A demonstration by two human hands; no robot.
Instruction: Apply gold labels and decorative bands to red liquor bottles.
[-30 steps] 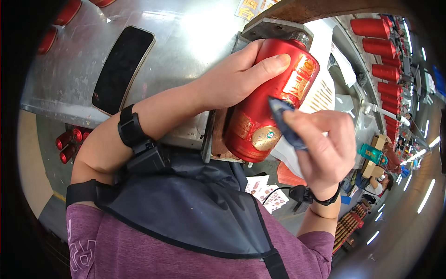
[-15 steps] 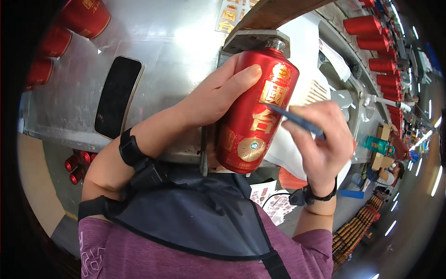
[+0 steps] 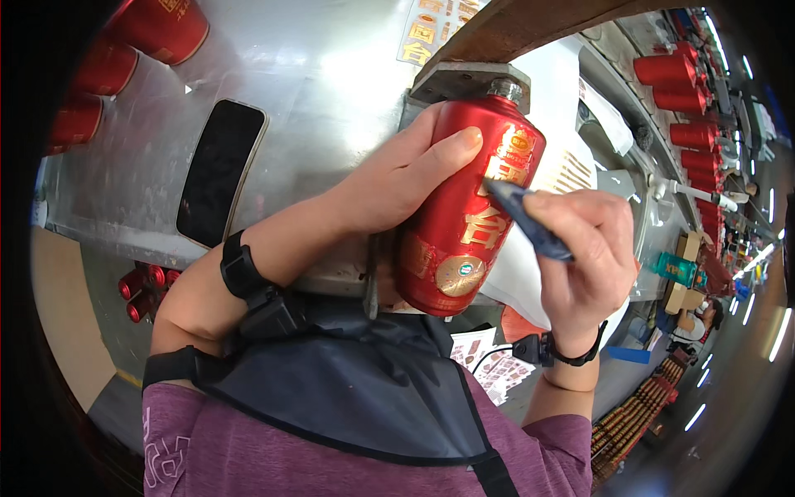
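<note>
A red glass bottle (image 3: 447, 203) with gold characters and a round gold seal lies tilted, its clear glass neck by a metal bracket (image 3: 464, 83). My left hand (image 3: 402, 178) is wrapped round the bottle's left side, thumb on its upper front. In my right hand (image 3: 592, 248) a flat, dark blue scraper-like tool (image 3: 542, 228) is gripped between thumb and fingers. Its tip is at the gold character in the middle of the bottle and covers part of it. The fingers of my left hand behind the bottle are hidden.
A black phone (image 3: 219, 174) lies on the metal table (image 3: 323, 108) at left, near red containers (image 3: 166, 29). Sheets of gold stickers (image 3: 422, 33) lie at the back. A wooden beam (image 3: 530, 29) crosses above the bracket. White paper (image 3: 546, 108) spreads on the right.
The tool has turned so its broad side shows, and its tip has shifted slightly up the bottle. The view has moved a little; my left hand keeps its hold.
</note>
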